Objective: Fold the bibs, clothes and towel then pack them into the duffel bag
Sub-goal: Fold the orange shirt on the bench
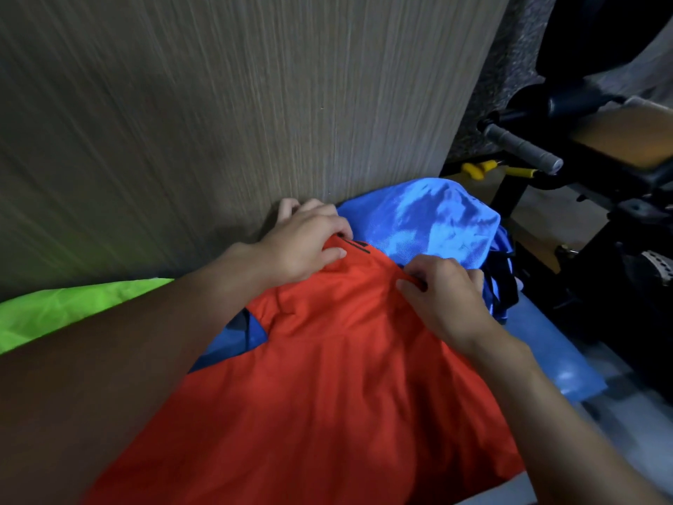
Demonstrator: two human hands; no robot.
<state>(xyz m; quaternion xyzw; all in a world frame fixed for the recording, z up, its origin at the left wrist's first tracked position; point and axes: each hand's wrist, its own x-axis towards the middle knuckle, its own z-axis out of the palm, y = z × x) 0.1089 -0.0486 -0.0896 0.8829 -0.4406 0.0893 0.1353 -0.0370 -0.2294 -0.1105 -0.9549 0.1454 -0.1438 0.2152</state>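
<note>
left hand [306, 246] and right hand [444, 297] both pinch the far edge of the orange bib [327, 395], the rest running near from the grip, so i'd fold it nearward.

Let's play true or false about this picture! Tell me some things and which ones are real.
1. The left hand and the right hand both pinch the orange cloth. True.
2. The green cloth lies on the right. False: it lies on the left.
3. Blue fabric lies past the orange cloth's far edge. True.
4. The orange cloth is folded into a small square. False: it lies spread out wide.
</note>
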